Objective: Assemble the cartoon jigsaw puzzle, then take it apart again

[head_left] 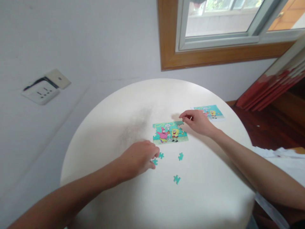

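A cartoon jigsaw puzzle (pixel 169 133), mostly assembled, lies in the middle of the table, with gaps along its left and right edges. My left hand (pixel 141 156) is just below its lower left corner, fingers curled and thumb apart from the index finger. Close to those fingertips lie two loose teal puzzle pieces, one piece (pixel 155 162) beside the thumb and another piece (pixel 161 155) slightly farther right. At the puzzle's upper right corner, my right hand (pixel 196 121) has its thumb and fingers pinched together; anything between them is hidden. Two more pieces lie nearer me, one (pixel 180 156) above the other (pixel 176 179).
The round white table (pixel 114 121) stands near a wall with a socket (pixel 41 91). A printed reference picture (pixel 215 113) lies partly behind my right hand. Beyond are a wood-framed window (pixel 169 60) and a red and white curtain (pixel 259 90).
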`<action>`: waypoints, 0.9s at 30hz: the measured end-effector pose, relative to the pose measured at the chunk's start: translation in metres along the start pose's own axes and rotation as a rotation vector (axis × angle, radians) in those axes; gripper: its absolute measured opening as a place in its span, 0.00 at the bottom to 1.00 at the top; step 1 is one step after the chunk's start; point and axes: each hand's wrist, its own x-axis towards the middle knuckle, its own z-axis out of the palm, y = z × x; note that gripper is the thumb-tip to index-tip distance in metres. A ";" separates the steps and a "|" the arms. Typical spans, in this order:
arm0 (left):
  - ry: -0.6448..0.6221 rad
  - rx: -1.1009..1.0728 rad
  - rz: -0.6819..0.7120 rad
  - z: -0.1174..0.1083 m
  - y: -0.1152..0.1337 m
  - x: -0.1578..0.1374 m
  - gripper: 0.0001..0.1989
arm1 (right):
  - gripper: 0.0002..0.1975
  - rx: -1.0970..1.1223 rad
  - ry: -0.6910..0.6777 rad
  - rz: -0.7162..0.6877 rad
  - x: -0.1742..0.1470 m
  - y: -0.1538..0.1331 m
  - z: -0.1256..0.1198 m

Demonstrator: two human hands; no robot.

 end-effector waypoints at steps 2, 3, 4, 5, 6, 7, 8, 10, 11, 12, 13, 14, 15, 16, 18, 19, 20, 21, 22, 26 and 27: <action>-0.007 -0.009 0.009 0.000 0.000 0.001 0.09 | 0.12 0.006 -0.002 0.002 0.000 0.001 0.000; -0.013 -0.015 0.018 0.000 0.000 0.001 0.08 | 0.12 0.009 -0.003 0.000 0.000 0.001 0.000; -0.018 -0.019 0.029 0.000 0.000 0.002 0.07 | 0.12 0.012 -0.003 -0.004 0.000 0.001 0.001; -0.021 -0.022 0.042 0.000 0.000 0.001 0.06 | 0.12 0.015 -0.002 -0.008 0.001 0.001 0.001; -0.017 -0.024 0.058 0.000 0.000 0.001 0.06 | 0.12 0.016 -0.001 -0.010 0.001 0.002 0.001; -0.011 -0.027 0.076 0.000 0.000 0.001 0.06 | 0.12 0.016 0.001 -0.010 0.001 0.002 0.001; -0.004 -0.032 0.091 0.000 0.000 0.000 0.07 | 0.12 0.012 0.003 -0.006 0.001 0.002 0.000; 0.010 -0.049 0.110 0.001 0.000 -0.001 0.08 | 0.12 0.006 0.006 0.005 0.001 0.001 0.000; 0.012 -0.060 0.117 0.002 0.000 -0.001 0.09 | 0.12 0.005 0.007 0.009 0.001 0.001 0.000; 0.012 -0.069 0.123 0.003 -0.001 -0.001 0.09 | 0.12 0.006 0.006 0.012 0.001 0.000 0.000; 0.010 -0.078 0.125 0.004 -0.001 -0.001 0.09 | 0.12 0.006 0.005 0.013 0.001 0.000 -0.001; 0.008 -0.087 0.127 0.004 -0.002 -0.002 0.09 | 0.12 0.006 0.005 0.014 0.001 -0.001 -0.001; 0.003 -0.100 0.126 0.005 -0.002 -0.002 0.09 | 0.12 0.005 0.005 0.013 0.001 -0.001 -0.001; -0.004 -0.120 0.127 0.004 -0.003 -0.002 0.08 | 0.12 0.005 0.006 0.011 0.001 -0.001 -0.001; -0.004 -0.173 0.141 0.002 -0.003 -0.002 0.05 | 0.12 0.005 0.012 0.006 0.001 -0.001 -0.001; 0.005 -0.203 0.154 0.000 -0.004 -0.002 0.02 | 0.12 0.005 0.017 0.004 0.001 0.000 -0.001; 0.021 -0.234 0.165 -0.002 -0.004 -0.001 0.02 | 0.12 0.004 0.022 0.004 0.002 0.000 -0.001; 0.046 -0.262 0.168 -0.004 -0.005 0.000 0.04 | 0.12 0.004 0.028 0.005 0.002 0.001 -0.001; 0.077 -0.290 0.162 -0.006 -0.006 0.002 0.06 | 0.12 0.006 0.035 0.008 0.002 0.002 -0.001; 0.233 -0.424 0.057 -0.013 -0.010 0.014 0.08 | 0.12 0.042 0.063 0.023 0.003 0.003 -0.002; 0.275 -0.461 0.028 -0.014 -0.011 0.017 0.09 | 0.12 0.055 0.070 0.026 0.003 0.003 -0.001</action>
